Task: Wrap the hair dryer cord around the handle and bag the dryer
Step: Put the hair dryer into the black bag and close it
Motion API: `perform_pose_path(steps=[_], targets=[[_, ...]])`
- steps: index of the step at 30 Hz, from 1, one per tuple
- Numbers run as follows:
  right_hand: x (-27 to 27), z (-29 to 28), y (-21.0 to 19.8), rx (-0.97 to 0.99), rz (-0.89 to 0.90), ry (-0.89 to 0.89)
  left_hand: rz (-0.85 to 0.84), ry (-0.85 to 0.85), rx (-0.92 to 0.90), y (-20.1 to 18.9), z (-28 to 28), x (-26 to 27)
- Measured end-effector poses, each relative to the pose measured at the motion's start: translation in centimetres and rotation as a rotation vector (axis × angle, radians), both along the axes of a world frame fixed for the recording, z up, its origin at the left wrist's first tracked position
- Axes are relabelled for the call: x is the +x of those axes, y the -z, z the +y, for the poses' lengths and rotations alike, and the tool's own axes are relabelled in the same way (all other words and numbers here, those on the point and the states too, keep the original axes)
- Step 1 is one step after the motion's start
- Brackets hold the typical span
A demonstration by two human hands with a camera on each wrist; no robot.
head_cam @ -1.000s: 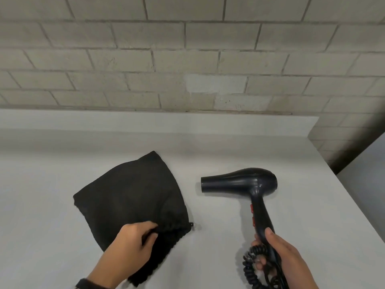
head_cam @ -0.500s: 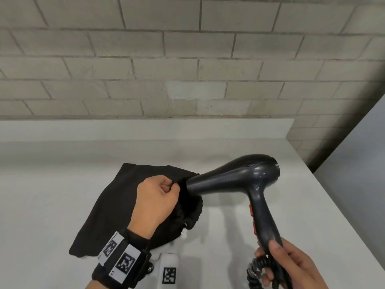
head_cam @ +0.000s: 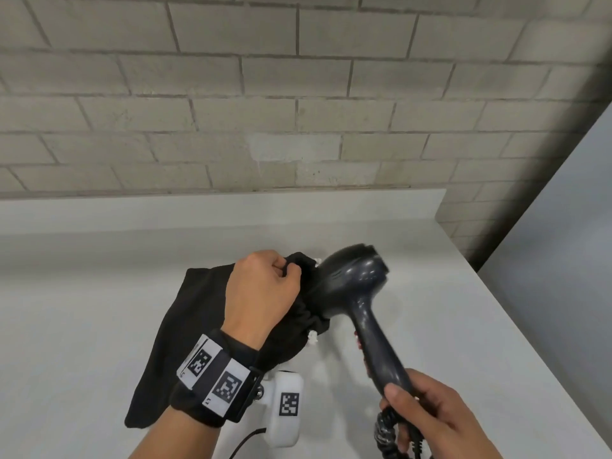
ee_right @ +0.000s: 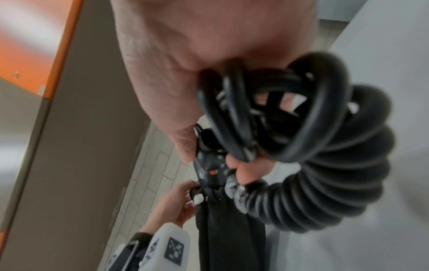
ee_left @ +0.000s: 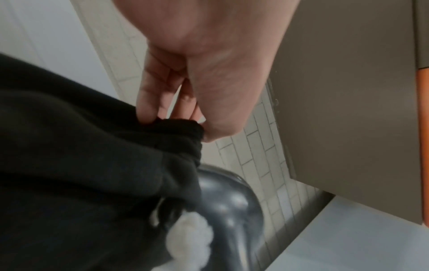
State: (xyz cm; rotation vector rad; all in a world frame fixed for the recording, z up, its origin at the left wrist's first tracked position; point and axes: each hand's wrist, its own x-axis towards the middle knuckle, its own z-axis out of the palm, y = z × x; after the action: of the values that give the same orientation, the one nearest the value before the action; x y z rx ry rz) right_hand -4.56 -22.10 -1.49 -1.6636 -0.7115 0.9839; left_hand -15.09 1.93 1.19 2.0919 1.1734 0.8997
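Observation:
A black drawstring bag (head_cam: pixel 198 319) hangs over the white table, lifted at its mouth by my left hand (head_cam: pixel 261 293), which pinches the gathered rim (ee_left: pixel 176 126). The dark hair dryer (head_cam: pixel 351 279) has its nozzle inside the bag's mouth; its rounded body (ee_left: pixel 227 199) shows just below the rim. My right hand (head_cam: pixel 427 415) grips the lower end of the handle together with the black coiled cord (ee_right: pixel 313 165), bunched in loops under the palm. A white drawstring knot (ee_left: pixel 188 238) hangs at the mouth.
The white table (head_cam: pixel 82 326) runs back to a grey brick wall (head_cam: pixel 298 111), with its right edge near a grey panel (head_cam: pixel 563 260). A white wrist camera (head_cam: pixel 284 409) and tagged strap sit on my left forearm.
The dryer's nozzle has gone from just touching the bag's opening to inside it, and the dryer has tilted steeper. My left hand has raised the rim of the bag higher.

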Motion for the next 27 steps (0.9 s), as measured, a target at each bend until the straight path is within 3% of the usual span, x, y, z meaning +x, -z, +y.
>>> perform_pose_path(steps=[7,15,18,22,27], targets=[[-0.6,0.4,-0.6,-0.114,-0.035,-0.216,-0.023,0.038,0.077,-1.0,-0.6,0.6],[-0.5,0.8,-1.7,-0.175,-0.239,-0.334,0.047,0.030,0.221,-1.4,-1.8,0.6],[-0.6,0.9,-1.9,-0.200,-0.312,-0.396,0.048,0.110,0.269,-1.9,-1.9,0.6],[-0.6,1.8,-2.0,-0.247,-0.130,-0.347,0.044,0.317,0.414,-2.1,-3.4,0.3],[-0.1,3.1,-2.6,-0.225,0.287,-0.235,-0.153,0.511,0.457,-1.2,-5.5,-0.9]])
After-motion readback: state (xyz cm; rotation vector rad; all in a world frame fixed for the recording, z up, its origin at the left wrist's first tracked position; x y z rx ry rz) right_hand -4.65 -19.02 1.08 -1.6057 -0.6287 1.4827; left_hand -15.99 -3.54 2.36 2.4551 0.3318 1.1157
